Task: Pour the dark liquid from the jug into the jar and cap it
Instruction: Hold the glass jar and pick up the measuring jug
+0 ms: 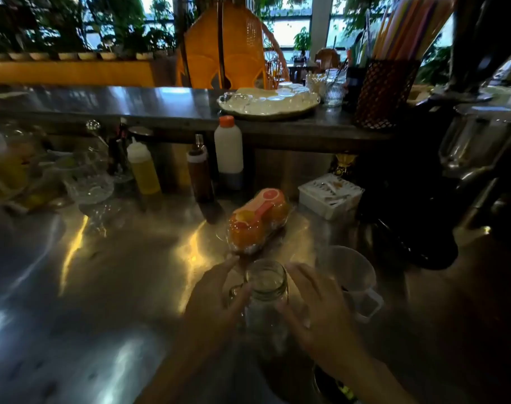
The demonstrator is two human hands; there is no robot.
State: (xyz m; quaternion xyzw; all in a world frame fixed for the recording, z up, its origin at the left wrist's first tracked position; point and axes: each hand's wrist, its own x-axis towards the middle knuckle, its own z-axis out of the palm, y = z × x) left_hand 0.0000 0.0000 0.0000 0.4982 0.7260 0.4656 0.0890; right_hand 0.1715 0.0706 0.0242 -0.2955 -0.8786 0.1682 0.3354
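**Steady the jar before we pour**

Our left hand (216, 298) is spread, its fingers against the left side of the glass jar (266, 298); our right hand (318, 307) is spread too, just beside the jar's right wall — contact there is unclear. The jar stands upright, uncapped and apparently empty, near the counter's (73, 287) front edge. The translucent jug (352, 282) waits to its right — we should lift it by the handle and pour slowly.
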